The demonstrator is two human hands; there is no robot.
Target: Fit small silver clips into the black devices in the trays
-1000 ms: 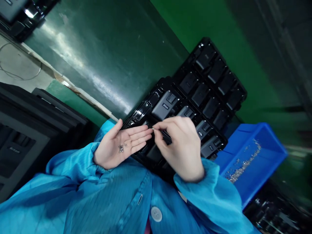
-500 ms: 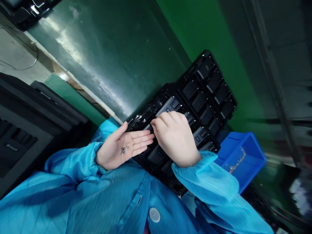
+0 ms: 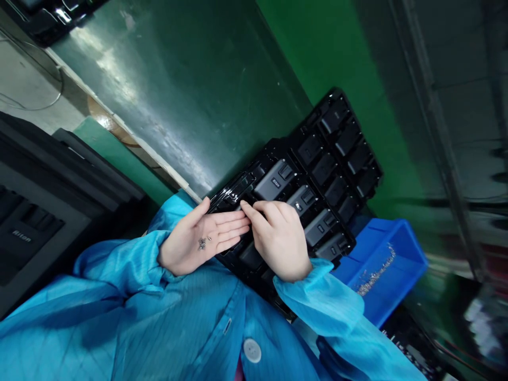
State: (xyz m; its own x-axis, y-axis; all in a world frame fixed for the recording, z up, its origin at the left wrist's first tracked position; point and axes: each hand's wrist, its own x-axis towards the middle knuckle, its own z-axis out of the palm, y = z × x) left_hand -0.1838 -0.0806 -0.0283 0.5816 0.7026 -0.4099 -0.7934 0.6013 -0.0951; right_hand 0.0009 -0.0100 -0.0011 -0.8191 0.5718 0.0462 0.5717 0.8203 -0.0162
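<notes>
My left hand [image 3: 202, 238] lies flat with the palm up and the fingers stretched out. A small heap of tiny metal screws [image 3: 202, 243] rests on that palm, with one apart from the rest. My right hand [image 3: 278, 235] is closed in a pinch just beyond the left fingertips, over the near part of a black tray [image 3: 273, 145]. Whatever its fingertips hold is too small or hidden to make out. In the tray's compartments sit several dark grey plastic parts [image 3: 273, 181], some marked "Riton".
A blue bin [image 3: 413, 243] with small metal pieces stands right of the tray. The green tabletop [image 3: 190, 79] stretches beyond my hands. Large dark stacked panels [image 3: 35, 233] stand at the left, and another glossy black tray [image 3: 51, 21] is at the top left.
My right hand has moved a little down and left, uncovering more of the grey parts in the tray. My left hand has stayed nearly still, with the screws on its palm.
</notes>
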